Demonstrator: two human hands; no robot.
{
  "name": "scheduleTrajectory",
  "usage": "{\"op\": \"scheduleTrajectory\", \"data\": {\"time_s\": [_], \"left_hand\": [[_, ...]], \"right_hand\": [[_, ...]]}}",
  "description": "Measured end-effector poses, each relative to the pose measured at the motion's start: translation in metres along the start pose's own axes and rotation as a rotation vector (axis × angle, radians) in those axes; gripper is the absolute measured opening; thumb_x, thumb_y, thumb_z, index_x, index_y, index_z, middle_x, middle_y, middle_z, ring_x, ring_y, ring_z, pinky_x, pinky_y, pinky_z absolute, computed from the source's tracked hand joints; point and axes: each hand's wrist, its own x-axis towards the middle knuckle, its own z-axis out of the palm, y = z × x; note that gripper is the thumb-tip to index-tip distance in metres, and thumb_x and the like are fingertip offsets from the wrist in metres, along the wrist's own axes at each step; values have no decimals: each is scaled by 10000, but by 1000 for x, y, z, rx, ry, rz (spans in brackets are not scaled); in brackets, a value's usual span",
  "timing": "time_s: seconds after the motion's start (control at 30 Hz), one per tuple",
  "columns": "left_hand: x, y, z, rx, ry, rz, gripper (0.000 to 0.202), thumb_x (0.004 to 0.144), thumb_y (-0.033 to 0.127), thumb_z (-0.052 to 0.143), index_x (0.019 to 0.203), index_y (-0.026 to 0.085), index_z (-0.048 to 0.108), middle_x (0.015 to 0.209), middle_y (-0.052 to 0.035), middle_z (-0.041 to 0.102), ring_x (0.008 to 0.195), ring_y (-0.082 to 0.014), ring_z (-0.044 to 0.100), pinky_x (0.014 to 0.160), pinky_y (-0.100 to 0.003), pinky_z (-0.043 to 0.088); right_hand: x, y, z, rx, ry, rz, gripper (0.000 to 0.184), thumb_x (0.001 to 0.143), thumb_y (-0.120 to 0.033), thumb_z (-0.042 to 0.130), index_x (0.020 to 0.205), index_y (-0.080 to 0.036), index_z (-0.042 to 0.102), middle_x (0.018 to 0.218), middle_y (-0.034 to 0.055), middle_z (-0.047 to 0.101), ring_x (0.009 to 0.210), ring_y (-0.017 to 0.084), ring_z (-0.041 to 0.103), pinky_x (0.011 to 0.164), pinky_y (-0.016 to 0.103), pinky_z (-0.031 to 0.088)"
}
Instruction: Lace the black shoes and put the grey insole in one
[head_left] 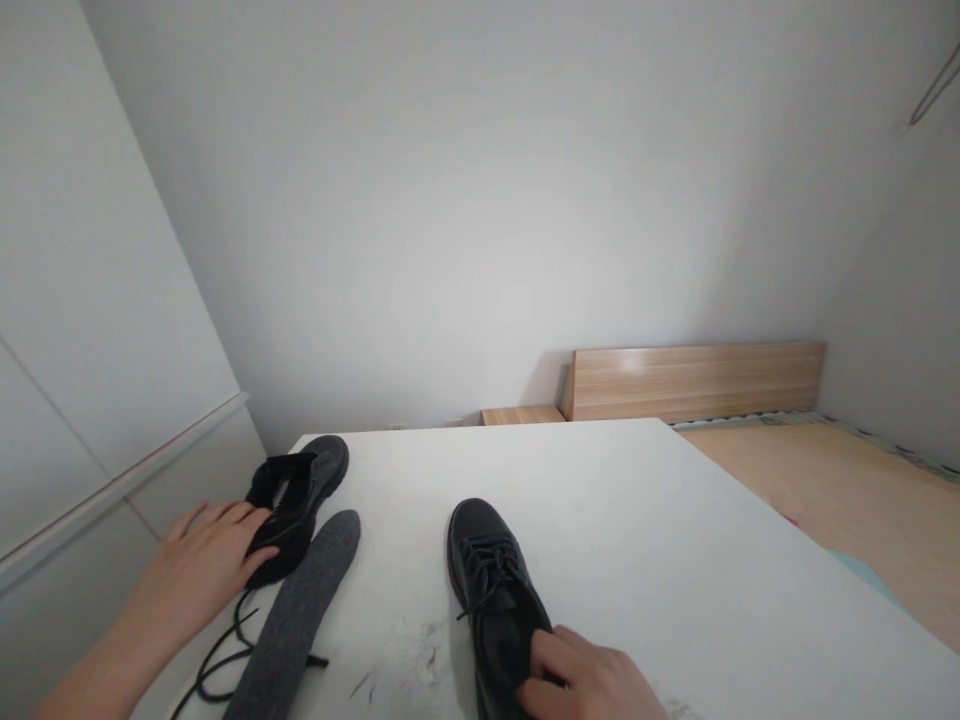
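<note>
Two black shoes lie on a white table (637,540). My left hand (202,570) rests with fingers closed over the heel end of the unlaced left shoe (300,495), near the table's left edge. A grey insole (300,610) lies flat beside that shoe, and a loose black shoelace (225,660) trails under it toward me. My right hand (585,680) grips the heel opening of the laced right shoe (491,590), whose toe points away from me.
A white cabinet (90,400) stands close on the left. A pale wall rises behind the table. A wooden bed frame (697,380) and bare mattress base lie at the right, lower than the table.
</note>
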Motion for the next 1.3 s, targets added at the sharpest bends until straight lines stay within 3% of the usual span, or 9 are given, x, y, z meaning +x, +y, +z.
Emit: {"op": "scheduleTrajectory", "data": {"time_s": [0.1,0.2,0.43,0.53,0.63,0.77,0.97,1.1,1.3], "left_hand": [[9,-4,0,-93,-98,-22,194,797,294,536,857,193,690,932,-95,729,964,-327,611,1039,-515,341],[17,-1,-3,-169,-87,-43,184,814,310,531,818,202,680,880,-99,729,949,-338,593,964,-477,404],[15,21,-13,-255,255,-11,207,905,352,486,857,218,637,910,-76,697,1015,-323,584,949,-477,460],[7,43,-24,-307,401,33,208,933,357,491,921,198,625,1001,-96,676,1077,-322,575,953,-470,465],[-1,76,-40,-383,528,155,163,927,342,549,925,197,624,929,-73,663,926,-265,600,835,-384,491],[-12,126,-54,-499,523,316,53,897,151,582,908,172,630,819,-52,636,815,-205,558,766,-317,466],[-29,185,-40,-580,402,455,157,894,65,495,882,163,617,714,-48,590,725,-205,507,649,-327,415],[-34,210,-25,-502,384,491,195,892,61,457,796,168,589,656,-44,559,656,-207,463,581,-341,351],[-32,231,-13,-484,398,441,193,885,83,469,750,173,574,637,-40,539,641,-207,439,574,-347,330]], "right_hand": [[-12,12,-27,109,-27,163,224,744,-173,794,712,-211,576,833,-16,649,745,170,607,554,246,411],[-31,28,-39,156,19,311,135,851,-101,621,767,-204,601,903,32,639,839,201,593,681,282,483],[-91,99,-26,-43,381,476,252,958,-396,511,904,-210,672,988,102,639,888,256,598,751,366,526],[-115,131,-20,-149,440,546,389,957,-512,465,909,-192,682,991,119,650,892,270,616,729,377,534],[-133,156,-15,-214,446,611,525,939,-617,410,906,-174,690,996,133,656,879,281,625,715,397,540],[-148,176,-9,-241,455,652,588,914,-678,394,903,-170,691,983,129,660,850,277,628,660,383,547],[-150,183,-8,-247,444,629,561,936,-641,379,911,-164,674,991,136,651,788,261,612,636,389,544],[-137,170,-11,-310,428,661,514,948,-594,376,1030,-161,641,1086,139,614,884,290,612,784,462,533],[-95,126,-29,-364,669,772,488,936,-512,435,1216,-152,607,1146,160,530,742,228,574,655,388,521]]}}
